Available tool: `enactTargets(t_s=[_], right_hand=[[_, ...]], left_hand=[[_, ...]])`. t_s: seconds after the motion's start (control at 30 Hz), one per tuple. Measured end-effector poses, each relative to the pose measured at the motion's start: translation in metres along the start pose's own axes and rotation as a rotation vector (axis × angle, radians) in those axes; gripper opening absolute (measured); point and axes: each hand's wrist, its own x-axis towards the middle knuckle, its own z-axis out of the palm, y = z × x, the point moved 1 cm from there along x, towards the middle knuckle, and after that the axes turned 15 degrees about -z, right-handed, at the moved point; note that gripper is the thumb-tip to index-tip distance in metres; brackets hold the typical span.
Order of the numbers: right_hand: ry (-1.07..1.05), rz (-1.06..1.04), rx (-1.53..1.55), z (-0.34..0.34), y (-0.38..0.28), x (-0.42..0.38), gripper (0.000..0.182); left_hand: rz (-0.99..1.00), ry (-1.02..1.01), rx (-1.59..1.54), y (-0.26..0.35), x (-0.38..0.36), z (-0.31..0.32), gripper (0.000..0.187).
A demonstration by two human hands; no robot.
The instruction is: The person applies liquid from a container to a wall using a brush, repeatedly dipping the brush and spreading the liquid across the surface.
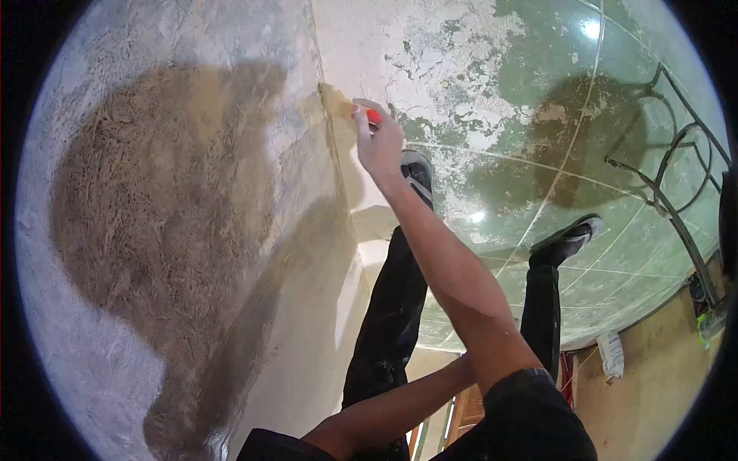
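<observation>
My right hand (380,144) is closed around a small tool with a red handle (373,117), beside the corner where the wall meets the floor. The tool's working end is mostly hidden by my fingers, so I cannot tell its exact kind. To the left rises the wall (231,177), rough and patchy with brown and pale grey plaster. A smoother cream band (307,307) runs along its lower part. My left forearm (400,403) crosses behind my right arm, which hides the left hand.
Green floor tiles (530,138) carry flaking white residue near the wall. My shoes (419,173) stand on them, one close to the wall. A dark metal frame (676,192) with curved bars is at the right. Behind me a white bag (611,355) lies by another wall.
</observation>
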Motion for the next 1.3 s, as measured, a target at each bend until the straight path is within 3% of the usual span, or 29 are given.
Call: enactTargets(t_s=[0.07,0.1,0.17,0.27,0.4,0.47,0.5,0.57,0.6,0.67,0.73,0.8,0.87,0.9,0.97,1.0,1.07,1.1,1.13,1.17,1.27,1.3], right_hand=[[-0.114,-0.068,0.003,0.011,0.002,0.003,0.029],[-0.108,-0.069,0.087,0.012,0.009,-0.001,0.03],[-0.09,-0.021,0.118,-0.011,0.004,-0.005,0.031],[-0.05,0.02,0.149,-0.035,0.008,-0.003,0.034],[-0.084,-0.011,-0.088,-0.029,0.011,0.008,0.033],[-0.117,-0.02,-0.159,-0.011,0.015,0.004,0.034],[-0.16,-0.062,-0.048,0.002,0.021,-0.003,0.034],[-0.215,-0.093,0.154,0.007,0.02,-0.01,0.035],[-0.216,-0.088,0.146,-0.002,0.015,-0.011,0.035],[-0.158,0.067,0.258,-0.026,0.007,-0.009,0.034],[-0.082,0.061,0.329,-0.035,0.008,-0.007,0.033],[-0.094,0.02,0.063,-0.039,0.008,-0.006,0.029],[-0.137,-0.022,0.062,-0.017,0.018,-0.016,0.027],[-0.173,-0.062,0.057,-0.008,0.021,-0.021,0.026],[-0.239,-0.118,0.056,-0.009,-0.028,-0.034,0.025],[-0.313,-0.163,0.053,-0.01,-0.047,-0.043,0.025],[-0.308,-0.101,0.186,-0.028,-0.049,-0.044,0.026],[-0.277,-0.019,0.217,-0.039,-0.051,-0.038,0.026],[-0.248,0.065,0.249,-0.045,-0.051,-0.034,0.026],[-0.196,-0.014,0.247,-0.045,-0.038,-0.029,0.029],[-0.277,-0.044,0.075,-0.022,-0.009,-0.018,0.032],[-0.348,-0.017,0.129,-0.02,-0.045,-0.025,0.035]], left_hand=[[-0.091,-0.092,-0.839,0.002,-0.022,0.052,0.033],[-0.094,-0.095,-0.839,-0.002,-0.022,0.048,0.033],[-0.406,-0.874,-1.384,-0.008,-0.026,0.046,0.029],[-0.424,-0.859,-1.374,-0.004,-0.022,0.037,0.031],[-0.451,-0.813,-1.335,-0.011,-0.005,0.01,0.035],[-0.233,-0.699,-1.02,-0.019,0.008,-0.015,0.035],[-0.231,-0.698,-1.022,-0.02,0.005,-0.005,0.035],[-0.545,-1.094,-2.652,-0.021,-0.01,0.025,0.035],[-0.547,-1.102,-2.659,-0.015,-0.011,0.019,0.035],[-1.007,-1.068,-3.026,-0.004,-0.003,-0.004,0.034],[-1.047,-1.028,-2.965,-0.001,-0.001,-0.01,0.034],[-1.082,-0.975,-2.9,-0.005,-0.004,-0.003,0.033],[-0.464,-0.706,-1.685,-0.019,-0.015,0.024,0.031],[-0.462,-0.703,-1.683,-0.019,-0.016,0.03,0.031],[-0.697,-0.671,-1.899,-0.016,-0.014,0.041,0.032],[-0.704,-0.665,-1.901,-0.013,-0.014,0.041,0.032],[-0.554,-0.455,-1.862,-0.005,-0.007,0.03,0.032],[-0.55,-0.454,-1.861,-0.006,0.002,0.014,0.032],[-0.286,-0.404,-1.262,-0.008,0.012,-0.011,0.032],[-0.041,-0.331,-0.657,-0.009,0.02,-0.025,0.031],[-0.186,-0.342,-0.929,-0.014,0.03,-0.024,0.031],[-0.182,-0.341,-0.92,-0.017,0.03,-0.025,0.031]])
